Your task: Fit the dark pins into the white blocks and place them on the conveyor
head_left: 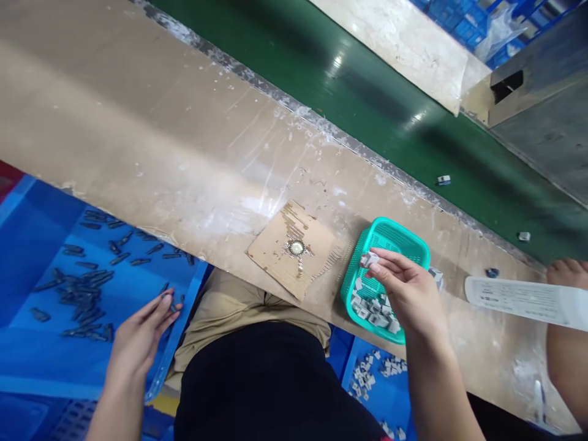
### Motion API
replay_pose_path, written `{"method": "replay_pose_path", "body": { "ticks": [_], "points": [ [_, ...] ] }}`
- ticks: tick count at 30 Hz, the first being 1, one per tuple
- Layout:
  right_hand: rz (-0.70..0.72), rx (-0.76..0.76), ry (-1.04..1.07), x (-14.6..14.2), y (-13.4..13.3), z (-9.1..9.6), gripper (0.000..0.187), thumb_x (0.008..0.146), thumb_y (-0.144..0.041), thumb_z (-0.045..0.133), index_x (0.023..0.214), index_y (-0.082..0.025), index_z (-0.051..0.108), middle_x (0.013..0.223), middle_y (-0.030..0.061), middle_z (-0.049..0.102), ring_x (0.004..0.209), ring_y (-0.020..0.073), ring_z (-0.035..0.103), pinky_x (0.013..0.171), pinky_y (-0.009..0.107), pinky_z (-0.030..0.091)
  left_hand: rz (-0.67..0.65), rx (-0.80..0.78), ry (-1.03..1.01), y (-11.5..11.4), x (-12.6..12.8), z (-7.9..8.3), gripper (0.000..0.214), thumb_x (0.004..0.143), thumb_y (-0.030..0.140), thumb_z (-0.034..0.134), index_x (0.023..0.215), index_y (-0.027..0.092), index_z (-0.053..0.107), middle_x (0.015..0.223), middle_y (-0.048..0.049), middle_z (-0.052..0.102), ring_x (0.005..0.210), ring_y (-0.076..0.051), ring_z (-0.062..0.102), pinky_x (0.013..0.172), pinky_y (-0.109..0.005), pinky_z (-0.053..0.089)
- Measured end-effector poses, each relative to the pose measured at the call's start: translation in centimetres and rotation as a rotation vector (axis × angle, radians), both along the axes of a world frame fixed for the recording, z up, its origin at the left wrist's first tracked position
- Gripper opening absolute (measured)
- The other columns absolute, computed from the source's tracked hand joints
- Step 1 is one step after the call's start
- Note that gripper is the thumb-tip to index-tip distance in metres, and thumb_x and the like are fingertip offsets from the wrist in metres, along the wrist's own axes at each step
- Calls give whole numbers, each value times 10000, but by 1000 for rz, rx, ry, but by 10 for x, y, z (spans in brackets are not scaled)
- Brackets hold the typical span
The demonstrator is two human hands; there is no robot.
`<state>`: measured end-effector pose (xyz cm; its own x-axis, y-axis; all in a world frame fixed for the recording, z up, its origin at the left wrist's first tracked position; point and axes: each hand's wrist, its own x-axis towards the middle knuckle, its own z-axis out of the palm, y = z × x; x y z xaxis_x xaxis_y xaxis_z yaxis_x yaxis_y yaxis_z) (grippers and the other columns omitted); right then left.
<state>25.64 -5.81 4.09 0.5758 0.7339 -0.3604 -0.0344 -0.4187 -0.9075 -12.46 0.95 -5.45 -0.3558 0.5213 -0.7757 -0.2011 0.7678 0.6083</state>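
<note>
My right hand [404, 278] pinches a small white block-shaped part [369, 259] above the green plastic basket [416, 239]. More white parts [374, 310] lie heaped inside that basket. On the left, my left hand [147, 327] is closed over the near edge of a blue bin [32, 361], with a small dark part [172, 303] between its fingers. Several similar dark, slender parts [87, 297] are strewn over the bin floor. Between the hands, a cardboard piece [269, 251] lies on the bench with a small round cap-like item [296, 247] on it.
A green conveyor belt [294, 67] runs behind the bench [193, 165], carrying a few small parts. At right are a white bottle [519, 297] and another person's arm [563, 361]. A second blue bin [390, 395] with white parts sits below the bench edge.
</note>
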Motion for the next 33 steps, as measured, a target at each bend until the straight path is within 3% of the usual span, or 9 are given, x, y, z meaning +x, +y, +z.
{"method": "replay_pose_path", "body": {
  "ticks": [4,8,12,16,22,25,27,33],
  "points": [
    [85,37,-281,-26,17,1,310,674,-341,780,940,-198,707,876,55,719,813,202,679,782,360,576,-8,62,-165,1,24,16,95,751,91,661,809,144,715,922,-32,705,658,-96,650,570,-141,557],
    [340,66,-566,-53,37,-8,207,781,-305,682,956,-195,702,948,62,709,806,187,664,766,343,556,-88,51,-451,2,48,25,118,720,104,704,835,129,718,735,-42,690,656,-124,659,585,-171,575],
    [556,106,-838,-69,52,-18,160,817,-234,630,955,-189,699,910,51,702,749,168,647,722,307,536,-216,82,-696,1,68,29,267,639,185,801,885,127,716,752,-48,697,707,-136,665,635,-193,588],
    [651,107,-915,-74,59,-27,159,828,-222,615,954,-175,699,865,48,692,727,164,645,701,290,530,-297,88,-806,-1,78,33,326,618,270,823,892,126,718,778,-48,697,742,-140,665,676,-203,583],
    [689,66,-936,-75,61,-32,164,830,-202,603,957,-164,698,857,52,684,716,162,635,694,285,517,-392,102,-895,-2,81,36,237,685,279,777,861,131,722,835,-45,694,823,-153,660,747,-225,567],
    [634,60,-899,-76,60,-26,160,826,-237,617,948,-170,696,846,51,679,715,165,620,694,295,505,-431,111,-920,-2,84,36,190,724,268,744,845,123,719,843,-51,697,816,-140,656,751,-212,556],
    [547,42,-759,-77,58,-18,170,812,-282,643,943,-188,695,870,47,687,734,166,619,712,302,504,-427,106,-952,-2,87,35,197,724,275,745,846,123,721,813,-47,696,782,-127,655,731,-194,551],
    [374,-70,58,-84,45,5,239,696,-340,768,862,-188,689,797,37,711,691,144,648,655,243,526,-371,52,-1067,-3,107,36,224,653,286,798,768,111,720,735,-34,690,686,-96,641,667,-161,542]
  ]
}}
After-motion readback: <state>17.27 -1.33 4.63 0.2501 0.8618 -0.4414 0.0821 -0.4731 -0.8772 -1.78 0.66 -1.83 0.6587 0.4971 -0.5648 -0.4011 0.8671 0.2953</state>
